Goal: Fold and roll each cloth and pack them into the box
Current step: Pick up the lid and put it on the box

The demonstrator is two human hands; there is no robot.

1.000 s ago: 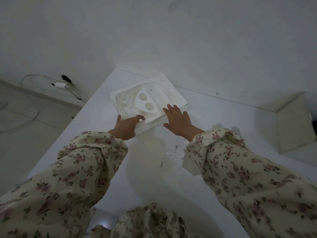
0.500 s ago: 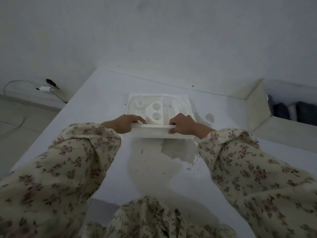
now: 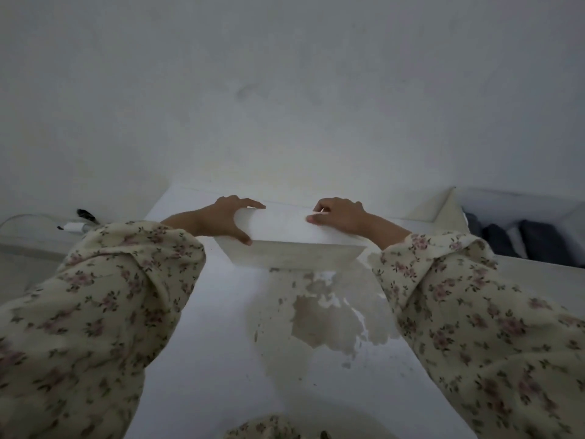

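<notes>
A white moulded foam tray (image 3: 294,242) is raised off the white table (image 3: 221,327) and tilted up, its flat underside facing me. My left hand (image 3: 228,221) grips its left edge, thumb on the near face. My right hand (image 3: 338,213) holds its right top edge with fingers curled over. At the far right stands an open box (image 3: 449,207) with dark rolled cloths (image 3: 535,239) inside, partly cut off by the frame.
The table top has a patch of peeled coating (image 3: 319,318) just in front of me. A white charger and cable (image 3: 74,226) lie on the floor at the left, by the wall. My floral sleeves fill both lower corners.
Both hands closed on the foam tray's near edge, then lifted and tilted it up so its moulded face turned away from me. The view swung right, showing the box.
</notes>
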